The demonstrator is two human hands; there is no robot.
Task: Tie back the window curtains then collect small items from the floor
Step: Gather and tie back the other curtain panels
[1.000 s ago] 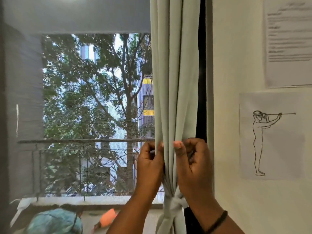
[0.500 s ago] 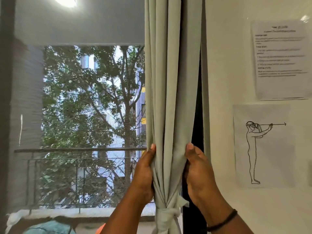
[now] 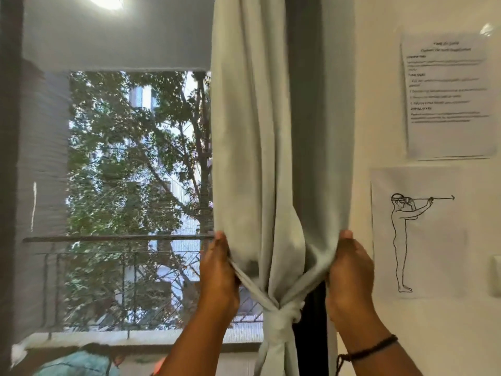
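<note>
fingers of both hands hidden behind curtain (image 3: 260, 158) folds, printed sheet (image 3: 447, 96) text blurred, curtain bottom cut off

2 bare forearms are seen, no sleeves reaching the wrists. A thin black braided cord bracelet (image 3: 371, 349) is worn on the right wrist, a short end left hanging.

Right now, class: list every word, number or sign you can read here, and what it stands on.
Printed sheet taped to the wall: lines of text, too blurred to read.
Drawing sheet below it: a standing figure and an arrow, no words.
Curtain: no text.
</note>
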